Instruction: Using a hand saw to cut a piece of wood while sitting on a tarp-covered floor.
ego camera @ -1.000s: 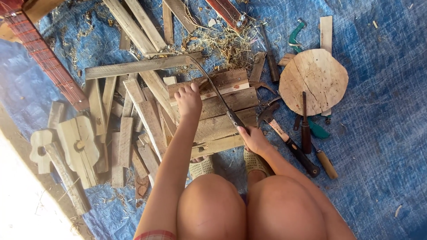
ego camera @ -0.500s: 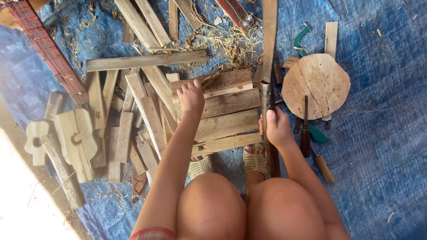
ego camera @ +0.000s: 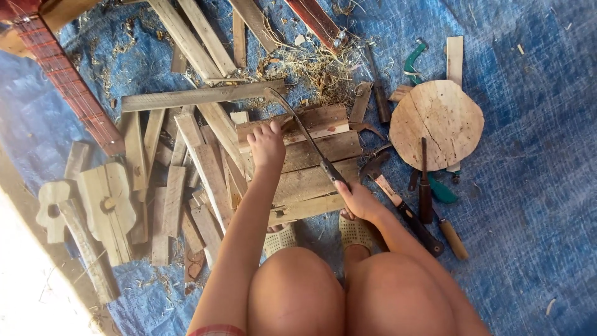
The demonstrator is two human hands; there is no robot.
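Note:
My left hand [ego camera: 267, 144] presses down on the top plank of a stack of weathered wooden boards [ego camera: 311, 168] lying on the blue tarp. My right hand [ego camera: 357, 200] grips the handle of a long curved blade [ego camera: 298, 124], which slants up and left across the boards with its tip near the long horizontal plank [ego camera: 199, 96]. The blade's edge rests on or just above the top board beside my left fingers. My knees and sandalled feet are below the stack.
A round wooden disc [ego camera: 438, 121] lies to the right, with several hand tools [ego camera: 426, 186] beside it. Many loose slats [ego camera: 186, 180] and a guitar-shaped wooden cutout [ego camera: 106, 205] lie left. A reddish fretted neck [ego camera: 71, 87] is at upper left. Shavings [ego camera: 317, 68] pile up top.
Half a second ago my right hand held the blade raised upright over the boards; now it has swung down and left onto the top board. My left hand has stayed put.

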